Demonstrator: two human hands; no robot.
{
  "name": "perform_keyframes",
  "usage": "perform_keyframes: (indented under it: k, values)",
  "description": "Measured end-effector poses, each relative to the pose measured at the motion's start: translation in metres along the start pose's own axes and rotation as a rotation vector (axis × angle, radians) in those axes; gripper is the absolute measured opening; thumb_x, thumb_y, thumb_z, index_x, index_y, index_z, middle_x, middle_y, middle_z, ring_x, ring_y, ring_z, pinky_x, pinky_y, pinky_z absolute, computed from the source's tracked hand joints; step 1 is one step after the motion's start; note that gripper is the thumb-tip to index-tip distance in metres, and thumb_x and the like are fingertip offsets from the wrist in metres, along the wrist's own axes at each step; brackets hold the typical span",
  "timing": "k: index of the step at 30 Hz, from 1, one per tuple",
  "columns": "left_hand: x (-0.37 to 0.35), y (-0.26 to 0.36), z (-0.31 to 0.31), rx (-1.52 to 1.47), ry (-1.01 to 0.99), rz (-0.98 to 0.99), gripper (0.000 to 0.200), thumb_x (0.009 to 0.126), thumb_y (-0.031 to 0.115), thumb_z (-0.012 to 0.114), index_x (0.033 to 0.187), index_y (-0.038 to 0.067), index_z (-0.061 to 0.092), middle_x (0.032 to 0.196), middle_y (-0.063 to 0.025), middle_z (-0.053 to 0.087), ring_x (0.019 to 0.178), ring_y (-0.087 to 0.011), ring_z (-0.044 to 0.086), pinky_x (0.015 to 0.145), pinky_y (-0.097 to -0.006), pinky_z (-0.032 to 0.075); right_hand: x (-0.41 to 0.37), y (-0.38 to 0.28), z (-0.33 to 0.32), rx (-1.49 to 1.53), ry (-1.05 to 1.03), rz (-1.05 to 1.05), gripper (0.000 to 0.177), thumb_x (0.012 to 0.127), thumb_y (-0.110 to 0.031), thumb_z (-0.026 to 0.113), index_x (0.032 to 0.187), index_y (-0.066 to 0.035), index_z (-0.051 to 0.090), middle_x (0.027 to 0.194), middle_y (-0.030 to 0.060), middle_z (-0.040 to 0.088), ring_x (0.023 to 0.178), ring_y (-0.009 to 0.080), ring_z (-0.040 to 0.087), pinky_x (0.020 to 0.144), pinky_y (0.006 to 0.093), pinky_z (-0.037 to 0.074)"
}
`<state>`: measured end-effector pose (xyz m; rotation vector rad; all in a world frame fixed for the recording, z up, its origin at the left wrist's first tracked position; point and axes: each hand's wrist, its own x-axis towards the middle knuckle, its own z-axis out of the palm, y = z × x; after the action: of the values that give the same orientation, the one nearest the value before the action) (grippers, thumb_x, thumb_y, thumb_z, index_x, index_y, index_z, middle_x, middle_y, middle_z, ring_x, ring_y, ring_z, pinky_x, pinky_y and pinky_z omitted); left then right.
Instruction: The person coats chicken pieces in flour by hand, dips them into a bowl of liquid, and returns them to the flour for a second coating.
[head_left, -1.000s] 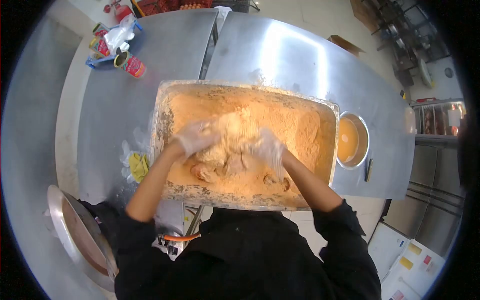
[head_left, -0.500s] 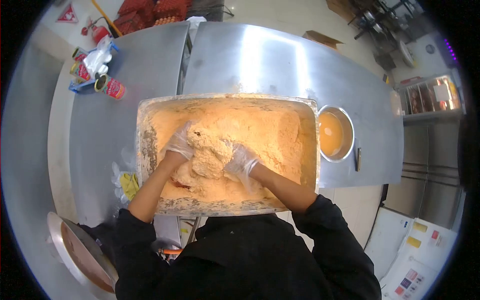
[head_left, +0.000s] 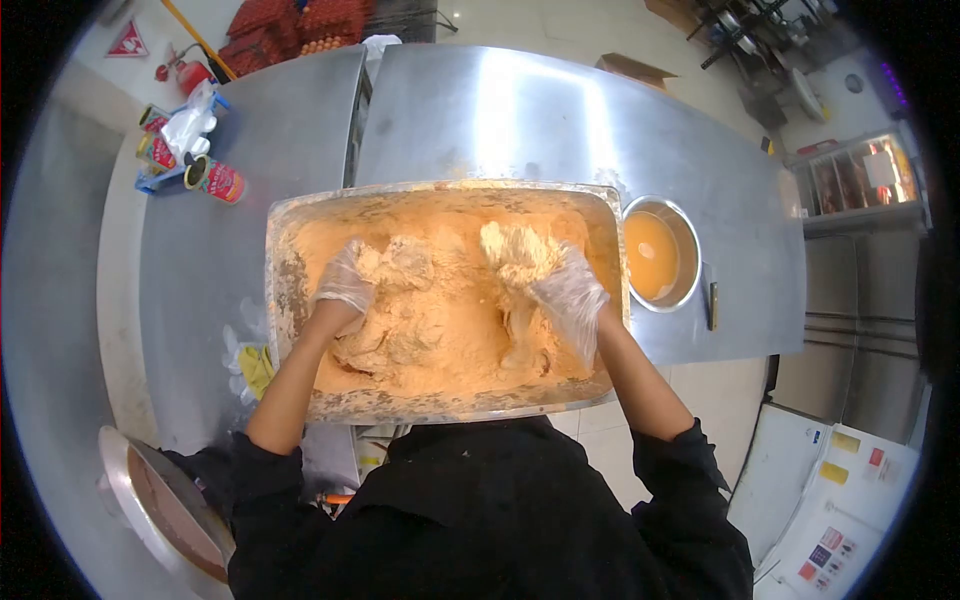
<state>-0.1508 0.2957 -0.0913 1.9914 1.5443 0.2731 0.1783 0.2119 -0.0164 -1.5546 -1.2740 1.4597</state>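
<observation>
A large rectangular metal tub point(head_left: 620, 400) holds orange-tinted flour point(head_left: 450, 365). My left hand point(head_left: 345, 283), in a clear plastic glove, has its fingers closed at the edge of a flour-coated piece of what looks like chicken point(head_left: 405, 262). On the right side of the tub, my right hand point(head_left: 575, 295), also gloved, grips another coated piece point(head_left: 520, 252) with loose flour heaped on it; its fingertips are partly hidden. More coated lumps point(head_left: 390, 340) lie in the flour near the front left.
Right of the tub stands a round metal bowl point(head_left: 690, 255) of orange liquid, with a knife-like tool point(head_left: 713, 305) beside it. Cans point(head_left: 215, 180) stand at the table's left. A big metal pot point(head_left: 125, 480) is at lower left. Yellow-and-white packaging point(head_left: 257, 370) lies by the tub.
My right hand has moved right and slightly up with a coated piece, away from my left hand. My left hand has shifted slightly left. My view has moved a little.
</observation>
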Motion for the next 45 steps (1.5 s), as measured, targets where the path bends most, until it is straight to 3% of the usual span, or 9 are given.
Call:
perform_keyframes:
  k: [5, 8, 12, 24, 30, 33, 35, 41, 45]
  values:
    - [-0.007, 0.093, -0.054, 0.193, -0.257, -0.178, 0.067, 0.079, 0.023, 0.071, 0.136, 0.001, 0.044, 0.122, -0.0245, 0.058, 0.112, -0.0353, 0.057, 0.096, -0.0374, 0.046, 0.001, 0.041, -0.021, -0.134, 0.111, -0.148, 0.031, 0.089, -0.012, 0.064, 0.119, -0.006, 0.06, 0.109, 0.0028, 0.066, 0.094, 0.0099, 0.061, 0.081, 0.0265, 0.05]
    - [-0.018, 0.098, -0.013, 0.319, 0.262, 0.474, 0.051, 0.084, 0.02, 0.066, 0.129, 0.005, 0.05, 0.117, -0.0182, 0.061, 0.102, -0.0282, 0.062, 0.088, -0.0385, 0.05, -0.009, -0.009, -0.007, 0.074, 0.049, 0.246, 0.036, 0.087, -0.015, 0.067, 0.121, -0.005, 0.059, 0.109, 0.005, 0.066, 0.095, 0.0115, 0.061, 0.081, 0.0265, 0.049]
    - [0.001, 0.145, 0.056, -0.511, -0.124, -0.386, 0.042, 0.095, 0.03, 0.054, 0.13, 0.007, 0.05, 0.117, -0.0122, 0.059, 0.106, -0.0216, 0.057, 0.088, -0.0348, 0.047, -0.002, 0.01, 0.032, -0.006, 0.111, 0.121, 0.037, 0.088, -0.021, 0.066, 0.12, -0.003, 0.06, 0.108, 0.0079, 0.069, 0.095, 0.0158, 0.062, 0.083, 0.0287, 0.049]
    - [-0.001, 0.115, 0.129, -1.598, 0.234, -0.235, 0.041, 0.103, 0.027, 0.036, 0.13, -0.003, 0.047, 0.128, -0.0137, 0.051, 0.115, -0.0204, 0.05, 0.095, -0.0316, 0.042, -0.013, -0.035, 0.081, -0.118, 0.413, 0.018, 0.036, 0.081, -0.036, 0.067, 0.089, -0.001, 0.067, 0.078, 0.0149, 0.068, 0.073, 0.03, 0.064, 0.07, 0.0376, 0.051]
    - [-0.013, 0.138, 0.111, -1.083, 0.274, -0.253, 0.04, 0.103, 0.032, 0.039, 0.125, 0.0, 0.05, 0.119, -0.0097, 0.051, 0.103, -0.0156, 0.05, 0.089, -0.0291, 0.044, -0.003, -0.018, 0.071, -0.171, 0.344, 0.173, 0.027, 0.084, -0.021, 0.062, 0.099, 0.001, 0.063, 0.091, 0.0192, 0.066, 0.077, 0.03, 0.063, 0.067, 0.0366, 0.05]
    - [-0.021, 0.168, 0.068, -1.387, 0.215, -0.413, 0.038, 0.103, 0.034, 0.041, 0.12, 0.002, 0.052, 0.106, -0.0073, 0.054, 0.091, -0.0131, 0.052, 0.083, -0.0275, 0.045, 0.007, 0.01, 0.075, -0.979, 0.007, 0.032, 0.034, 0.087, -0.016, 0.056, 0.116, 0.003, 0.058, 0.112, 0.0228, 0.062, 0.094, 0.0306, 0.062, 0.078, 0.0373, 0.051]
    - [-0.024, 0.171, 0.066, -1.514, 0.239, -0.433, 0.037, 0.103, 0.032, 0.041, 0.119, 0.002, 0.053, 0.104, -0.0076, 0.054, 0.088, -0.0135, 0.052, 0.084, -0.0271, 0.045, 0.008, 0.064, 0.079, -0.979, 0.236, -0.324, 0.044, 0.091, -0.024, 0.054, 0.129, -0.002, 0.049, 0.124, 0.0193, 0.057, 0.105, 0.029, 0.059, 0.084, 0.0378, 0.049]
    - [-0.011, 0.138, 0.103, -1.003, 0.449, 0.0, 0.038, 0.102, 0.031, 0.042, 0.125, 0.002, 0.05, 0.104, -0.0086, 0.056, 0.086, -0.0152, 0.056, 0.078, -0.0275, 0.049, -0.02, 0.038, 0.088, 0.328, 0.113, -0.329, 0.056, 0.09, -0.009, 0.054, 0.142, -0.001, 0.035, 0.137, 0.0143, 0.049, 0.124, 0.0244, 0.049, 0.104, 0.0339, 0.04]
    - [-0.012, 0.165, 0.071, -1.599, 0.233, -0.355, 0.042, 0.099, 0.033, 0.047, 0.127, 0.002, 0.048, 0.106, -0.0125, 0.059, 0.086, -0.0211, 0.059, 0.071, -0.033, 0.052, -0.021, 0.058, 0.089, 0.683, 0.058, -0.251, 0.05, 0.093, -0.012, 0.053, 0.139, 0.0, 0.039, 0.133, 0.0128, 0.052, 0.119, 0.0234, 0.053, 0.1, 0.0338, 0.045]
